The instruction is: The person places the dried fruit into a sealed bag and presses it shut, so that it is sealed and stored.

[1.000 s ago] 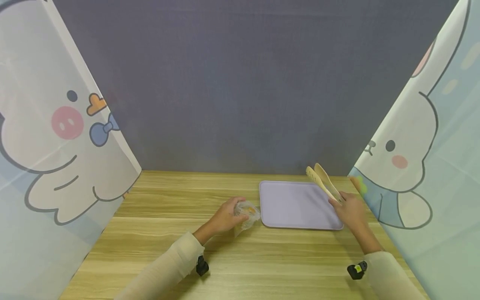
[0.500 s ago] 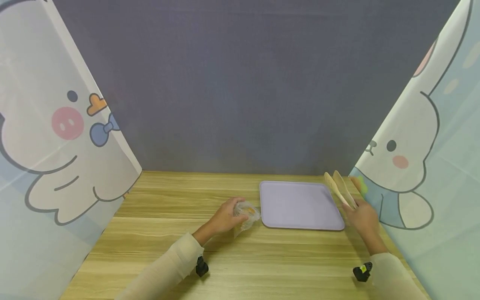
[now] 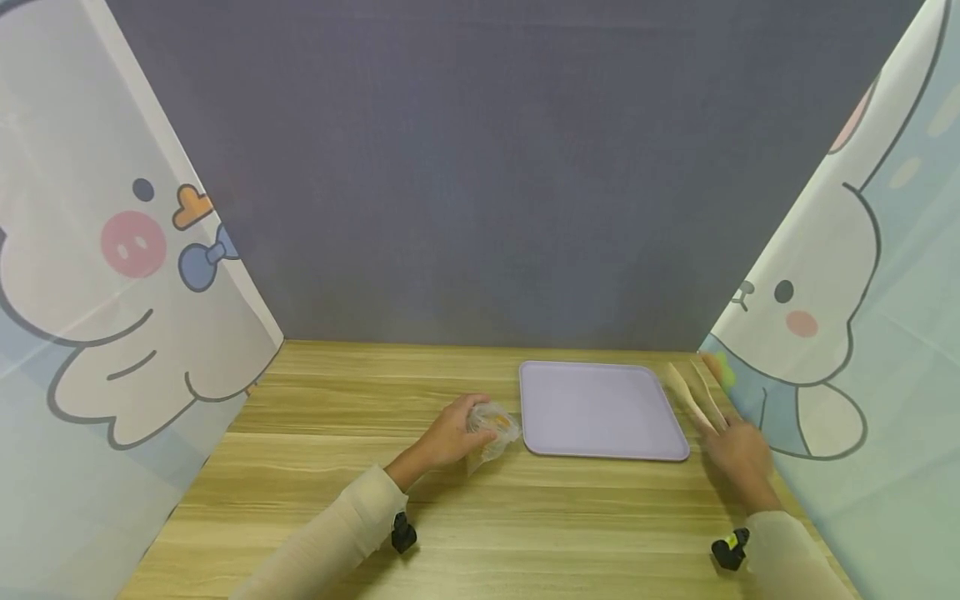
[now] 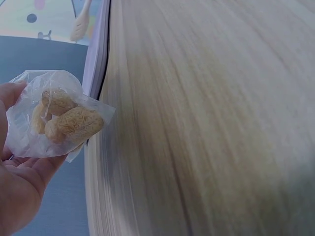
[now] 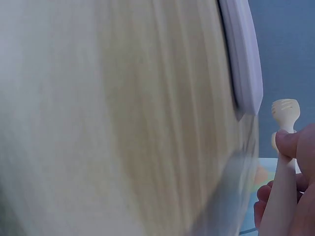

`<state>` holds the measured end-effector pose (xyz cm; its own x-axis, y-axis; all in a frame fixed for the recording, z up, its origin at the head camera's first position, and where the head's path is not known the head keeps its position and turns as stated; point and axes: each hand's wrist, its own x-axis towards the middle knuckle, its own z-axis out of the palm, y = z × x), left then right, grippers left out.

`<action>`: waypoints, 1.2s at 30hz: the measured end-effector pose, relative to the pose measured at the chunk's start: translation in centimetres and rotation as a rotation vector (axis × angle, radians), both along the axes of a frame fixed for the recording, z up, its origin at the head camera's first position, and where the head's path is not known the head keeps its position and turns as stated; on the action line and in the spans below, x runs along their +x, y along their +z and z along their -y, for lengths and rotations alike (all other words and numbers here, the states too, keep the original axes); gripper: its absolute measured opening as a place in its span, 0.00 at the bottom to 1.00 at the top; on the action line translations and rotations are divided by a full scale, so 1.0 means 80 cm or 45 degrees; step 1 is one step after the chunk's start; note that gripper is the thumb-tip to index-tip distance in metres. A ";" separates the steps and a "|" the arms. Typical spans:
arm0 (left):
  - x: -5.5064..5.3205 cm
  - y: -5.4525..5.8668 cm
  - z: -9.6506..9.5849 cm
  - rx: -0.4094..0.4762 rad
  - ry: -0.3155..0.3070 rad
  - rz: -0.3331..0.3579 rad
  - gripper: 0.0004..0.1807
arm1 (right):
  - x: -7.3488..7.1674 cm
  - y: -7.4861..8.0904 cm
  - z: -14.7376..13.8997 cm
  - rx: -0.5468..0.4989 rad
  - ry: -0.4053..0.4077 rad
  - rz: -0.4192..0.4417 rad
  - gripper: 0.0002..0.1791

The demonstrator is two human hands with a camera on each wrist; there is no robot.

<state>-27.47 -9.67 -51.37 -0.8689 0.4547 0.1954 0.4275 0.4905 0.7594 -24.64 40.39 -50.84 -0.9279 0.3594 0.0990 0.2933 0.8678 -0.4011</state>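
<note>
My left hand point(image 3: 450, 435) holds a clear plastic bag point(image 3: 493, 429) just left of the tray. In the left wrist view the bag point(image 4: 47, 140) shows several tan, wrinkled pieces point(image 4: 76, 124) inside, like unshelled peanuts. A lilac tray point(image 3: 600, 410) lies on the table with nothing on it. At its right side, my right hand point(image 3: 738, 458) grips a pair of cream tongs point(image 3: 693, 400), their two arms spread apart and pointing away from me. In the right wrist view, thumb and fingers wrap the tongs point(image 5: 279, 201), and one tip is slotted.
The wood-grain table point(image 3: 360, 392) meets a dark grey back panel point(image 3: 480, 175). Printed cartoon sheets hang at the left point(image 3: 97, 275) and right point(image 3: 847, 333), the right one close to my right hand.
My right hand has moved right and toward me with the tongs, from over the tray's right part to beside it. The tongs have lowered. My left hand and the bag stay put.
</note>
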 end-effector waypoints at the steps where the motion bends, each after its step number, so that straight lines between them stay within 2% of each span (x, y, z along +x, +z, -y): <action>1: 0.000 0.000 0.000 -0.003 0.001 -0.005 0.36 | -0.001 -0.002 -0.002 0.004 -0.010 0.017 0.37; 7: 0.000 -0.001 0.000 0.000 0.003 -0.010 0.35 | -0.002 -0.010 -0.010 0.002 -0.027 0.056 0.34; 18: 0.001 0.001 -0.002 -0.010 0.018 -0.022 0.36 | -0.001 -0.026 -0.020 0.031 0.005 0.019 0.25; 27: 0.000 -0.002 -0.002 -0.009 0.019 -0.022 0.36 | 0.000 -0.024 -0.019 0.007 0.000 0.069 0.23; 36: 0.001 -0.001 -0.001 -0.017 0.010 -0.030 0.36 | 0.000 -0.028 -0.019 0.056 0.003 0.056 0.24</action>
